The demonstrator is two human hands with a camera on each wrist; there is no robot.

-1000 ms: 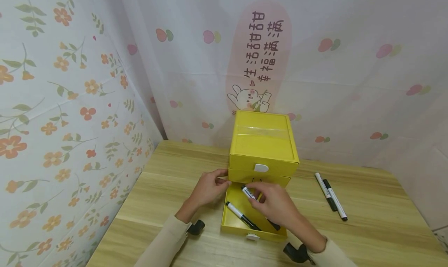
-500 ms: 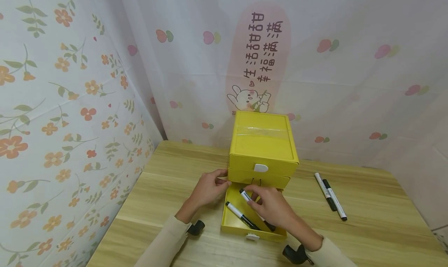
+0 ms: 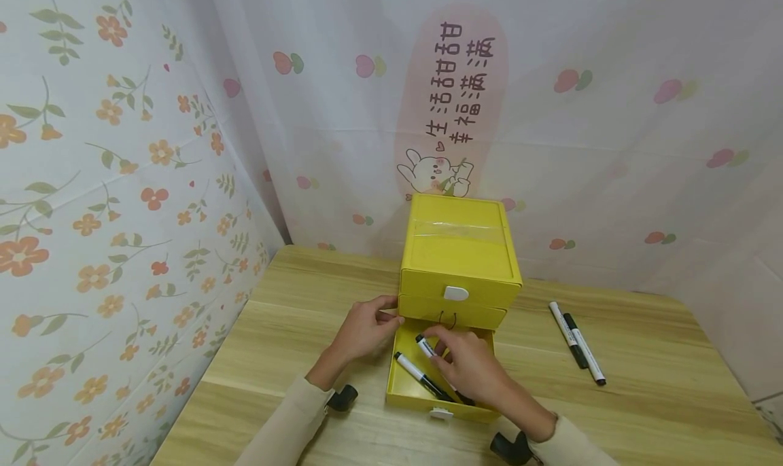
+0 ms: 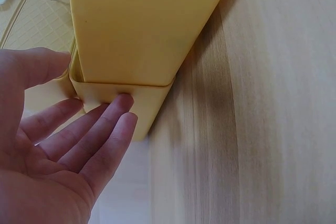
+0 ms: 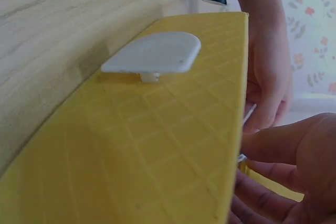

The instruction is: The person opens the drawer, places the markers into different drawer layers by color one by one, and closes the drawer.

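Observation:
A yellow drawer cabinet (image 3: 459,255) stands on the table, its lowest drawer (image 3: 408,402) pulled out. My left hand (image 3: 366,327) is at the cabinet's lower left corner; in the left wrist view its fairly straight fingertips meet the yellow side, with the thumb at the drawer's edge. Over the drawer, my right hand (image 3: 470,365) pinches a black-and-white marker pen (image 3: 425,345) between thumb and fingers. A second marker pen (image 3: 421,375) lies slanted inside the drawer, to the left of the held one. In the right wrist view the drawer front hides most of both hands.
Two more marker pens, one with a white upper end (image 3: 565,330) and one with a black upper end (image 3: 586,350), lie side by side on the wooden table (image 3: 660,384) at right. A printed curtain (image 3: 342,147) hangs close behind the cabinet.
My right hand has shifted slightly left and toward the drawer's front, carrying the marker pen closer to the one lying there. My left hand has stayed in place.

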